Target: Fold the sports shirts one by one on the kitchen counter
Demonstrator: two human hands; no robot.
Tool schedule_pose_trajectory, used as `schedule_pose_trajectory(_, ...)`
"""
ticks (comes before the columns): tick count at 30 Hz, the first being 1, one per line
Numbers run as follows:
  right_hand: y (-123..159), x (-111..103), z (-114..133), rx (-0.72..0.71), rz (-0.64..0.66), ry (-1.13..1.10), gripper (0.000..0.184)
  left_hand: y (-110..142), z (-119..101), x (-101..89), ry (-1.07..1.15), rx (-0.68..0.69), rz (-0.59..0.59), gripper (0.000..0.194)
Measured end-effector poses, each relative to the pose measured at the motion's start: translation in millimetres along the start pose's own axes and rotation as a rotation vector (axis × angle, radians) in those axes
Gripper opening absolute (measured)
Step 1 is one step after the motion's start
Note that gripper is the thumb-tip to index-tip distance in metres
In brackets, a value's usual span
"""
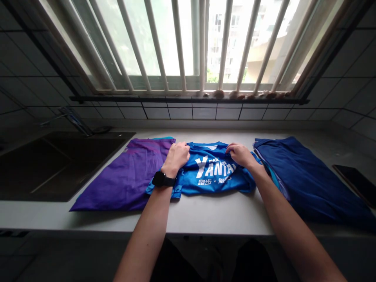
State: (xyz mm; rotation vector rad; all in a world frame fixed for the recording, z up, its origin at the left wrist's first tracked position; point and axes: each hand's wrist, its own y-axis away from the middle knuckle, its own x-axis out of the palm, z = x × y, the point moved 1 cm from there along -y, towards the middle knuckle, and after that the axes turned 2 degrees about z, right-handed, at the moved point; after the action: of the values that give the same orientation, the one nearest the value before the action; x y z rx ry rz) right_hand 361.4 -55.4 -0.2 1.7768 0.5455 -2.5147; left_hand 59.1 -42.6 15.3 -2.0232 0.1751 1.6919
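Observation:
A bright blue T-shirt (211,174) with white lettering lies partly folded on the pale counter (205,215), in the middle of the view. My left hand (177,156), with a black watch on its wrist, is closed on the shirt's upper left edge. My right hand (240,154) pinches the shirt's upper right edge near the collar. Both forearms reach in from the bottom of the view.
A purple shirt (126,176) lies flat to the left, a stack of dark blue garments (305,176) to the right. A dark sink (53,164) with a tap sits at far left. A black phone (357,182) lies at the right edge. A barred window is behind.

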Motion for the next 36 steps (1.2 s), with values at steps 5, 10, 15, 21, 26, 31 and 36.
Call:
schedule_pose_trajectory(5, -3.6, 13.2, 11.6, 0.141, 0.178, 0.070, 0.044, 0.0, -1.4, 16.8, -0.109, -0.067, 0.208, 0.036)
schedule_pose_trajectory(10, -0.7, 6.4, 20.8, 0.275, 0.158, 0.134, 0.059, -2.3, -13.3, 16.9, -0.204, -0.166, 0.254, 0.047)
schedule_pose_trajectory(15, 0.0, -11.8, 20.2, 0.068, 0.190, 0.077, 0.042, 3.3, -21.0, 3.6, -0.203, -0.131, 0.281, 0.041)
schedule_pose_trajectory(21, -0.7, -2.8, 16.5, 0.125, 0.314, 0.072, 0.050, -2.9, -19.8, 5.7, -0.129, -0.181, 0.376, 0.049)
schedule_pose_trajectory(26, 4.2, -14.0, 16.3, 0.089, 0.204, 0.057, 0.047, -11.0, -22.0, 16.3, -0.138, -0.220, 0.348, 0.055)
schedule_pose_trajectory(31, 11.7, -39.6, 20.5, 0.008, 0.192, -0.026, 0.026, -3.7, -26.4, 12.9, -0.157, -0.139, 0.283, 0.056)
schedule_pose_trajectory(36, 15.0, -37.6, 25.9, -0.041, 0.385, 0.011, 0.027, 4.8, -16.1, -2.3, -0.044, 0.005, 0.317, 0.047)
